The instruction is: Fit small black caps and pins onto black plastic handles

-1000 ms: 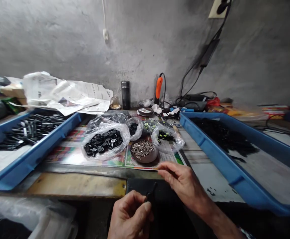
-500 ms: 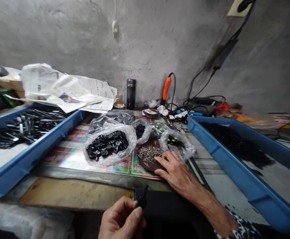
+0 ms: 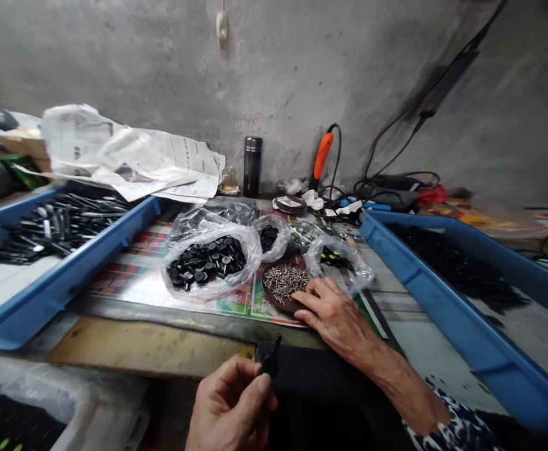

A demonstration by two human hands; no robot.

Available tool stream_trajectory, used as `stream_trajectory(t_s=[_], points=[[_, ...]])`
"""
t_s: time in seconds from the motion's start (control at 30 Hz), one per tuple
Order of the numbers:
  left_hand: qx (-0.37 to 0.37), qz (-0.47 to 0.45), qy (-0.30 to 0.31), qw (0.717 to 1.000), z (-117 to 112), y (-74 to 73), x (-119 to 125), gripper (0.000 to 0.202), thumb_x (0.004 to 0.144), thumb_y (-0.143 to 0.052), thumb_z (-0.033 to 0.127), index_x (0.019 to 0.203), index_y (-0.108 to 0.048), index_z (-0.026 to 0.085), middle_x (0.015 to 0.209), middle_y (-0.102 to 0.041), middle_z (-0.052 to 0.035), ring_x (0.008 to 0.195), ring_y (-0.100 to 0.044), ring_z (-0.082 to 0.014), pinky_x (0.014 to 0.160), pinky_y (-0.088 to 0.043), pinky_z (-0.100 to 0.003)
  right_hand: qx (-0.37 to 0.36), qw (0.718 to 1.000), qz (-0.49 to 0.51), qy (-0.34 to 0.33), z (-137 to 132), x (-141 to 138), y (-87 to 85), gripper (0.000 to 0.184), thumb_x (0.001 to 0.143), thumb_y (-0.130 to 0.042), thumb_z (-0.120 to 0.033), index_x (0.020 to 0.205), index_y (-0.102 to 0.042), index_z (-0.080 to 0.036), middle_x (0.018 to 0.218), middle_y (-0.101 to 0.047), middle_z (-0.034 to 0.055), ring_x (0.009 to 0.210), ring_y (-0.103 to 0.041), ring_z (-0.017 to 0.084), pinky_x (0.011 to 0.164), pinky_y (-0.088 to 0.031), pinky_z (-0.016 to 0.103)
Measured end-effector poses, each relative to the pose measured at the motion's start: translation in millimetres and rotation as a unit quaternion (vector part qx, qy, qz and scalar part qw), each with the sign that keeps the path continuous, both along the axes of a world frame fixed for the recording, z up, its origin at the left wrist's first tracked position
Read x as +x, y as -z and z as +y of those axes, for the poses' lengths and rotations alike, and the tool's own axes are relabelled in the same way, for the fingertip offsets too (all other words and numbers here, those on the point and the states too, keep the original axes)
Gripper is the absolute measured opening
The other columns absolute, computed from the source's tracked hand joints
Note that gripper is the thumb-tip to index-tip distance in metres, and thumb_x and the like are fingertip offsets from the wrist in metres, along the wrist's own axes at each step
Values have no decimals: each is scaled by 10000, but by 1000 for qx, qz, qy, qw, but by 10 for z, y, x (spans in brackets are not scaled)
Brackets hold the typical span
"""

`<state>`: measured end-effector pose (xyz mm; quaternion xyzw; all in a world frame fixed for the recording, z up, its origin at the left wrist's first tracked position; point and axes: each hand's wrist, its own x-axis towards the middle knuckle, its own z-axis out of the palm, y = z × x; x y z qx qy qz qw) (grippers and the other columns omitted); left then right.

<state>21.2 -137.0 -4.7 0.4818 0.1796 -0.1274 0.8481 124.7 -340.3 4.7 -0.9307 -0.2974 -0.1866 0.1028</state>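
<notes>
Low in front, my left hand (image 3: pixel 233 401) pinches a small black plastic part (image 3: pixel 268 362) between thumb and forefinger. The part has a round body with a thin stem pointing up. My right hand (image 3: pixel 337 316) reaches over the near right edge of a brown round dish (image 3: pixel 289 307). Heaped in that dish are small silvery metal pins or screws (image 3: pixel 284 280), with my forefinger tip at them and the thumb apart from it. A clear bag (image 3: pixel 250 285) of black disc-shaped parts (image 3: pixel 208 260) lies left of the dish.
Blue trays stand left (image 3: pixel 109 257) and right (image 3: pixel 424 282), holding black pieces. Behind are smaller bags (image 3: pixel 280 241), a black flask (image 3: pixel 253 168), an orange-handled tool (image 3: pixel 321 155) with a cord, and newspapers (image 3: pixel 161 166). A plastic bag (image 3: pixel 99 401) sits below the table edge at left.
The view has tilted down a little, bringing green-spotted black pieces into sight at lower left. Both hands keep nearly the same places, the left still on the black part.
</notes>
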Motion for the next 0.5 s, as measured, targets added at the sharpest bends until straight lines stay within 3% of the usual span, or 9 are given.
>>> stream_trajectory(t_s=[0.3,0.4,0.5], points=[[-5,-28,38,999,9,81,-53,550,583,-911,552,774,-564,171,554,-663,8,320,-437,-45,306,-281,-117,108,993,19,-46,-10,-29,-3,155,865,-615,-28,774,-632,-152,814,-607,52,823,-536,235,722,-427,339],[-7,-31,40,999,-13,92,-66,523,618,-902,530,787,-562,170,572,-670,6,334,-446,-46,313,-292,-118,156,987,20,-41,7,-162,-58,156,895,-551,-93,769,-607,-166,773,-613,40,758,-562,202,678,-436,307],[-8,-28,42,999,-55,80,-88,509,624,-904,512,784,-563,168,572,-666,5,346,-454,-48,320,-291,-116,253,964,75,-41,66,-423,-118,147,915,-529,-154,806,-625,-178,763,-636,15,686,-598,157,627,-461,250]])
